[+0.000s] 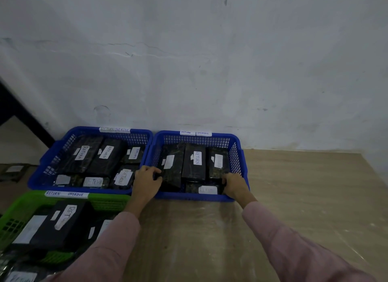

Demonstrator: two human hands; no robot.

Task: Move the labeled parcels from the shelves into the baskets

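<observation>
The right blue basket (227,136) stands on the floor by the wall and holds several black wrapped parcels with white "RETURN" labels. My left hand (147,180) reaches over its left rim, fingers closed on the lower edge of the tilted left parcel (172,168). At the basket's near right corner, my right hand (234,185) has its fingers curled on the end of the front parcel (206,189), which lies crosswise. Two more parcels (195,162) stand side by side behind it.
A second blue basket (34,183) full of labelled parcels sits to the left. A green basket (109,200) with more parcels is at the near left. White tags reading "RETURN OVERDUE" mark the baskets. Behind is a grey wall (210,71); wood-look floor (294,197) lies to the right.
</observation>
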